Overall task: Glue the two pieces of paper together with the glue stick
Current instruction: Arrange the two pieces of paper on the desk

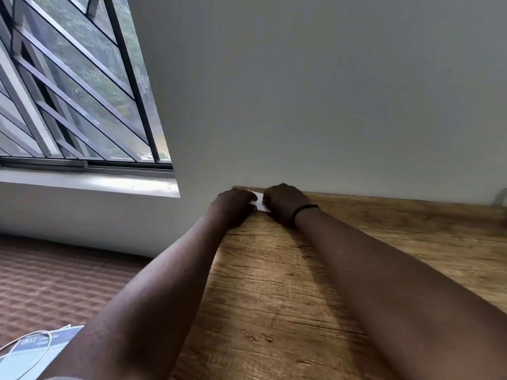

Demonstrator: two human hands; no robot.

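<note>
White paper sits pinched between left hand and right hand, both arms outstretched over the table.

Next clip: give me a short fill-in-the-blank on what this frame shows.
1. Both hands rest on a small ____ paper.
2. The black band is on the ____ wrist.
3. The table top looks like ____.
4. The window is on the person's ____ side.

Missing words: white; right; wood; left

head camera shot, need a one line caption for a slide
Both hands, left hand and right hand, press on white paper at the far corner of a wooden table against the wall.
</note>
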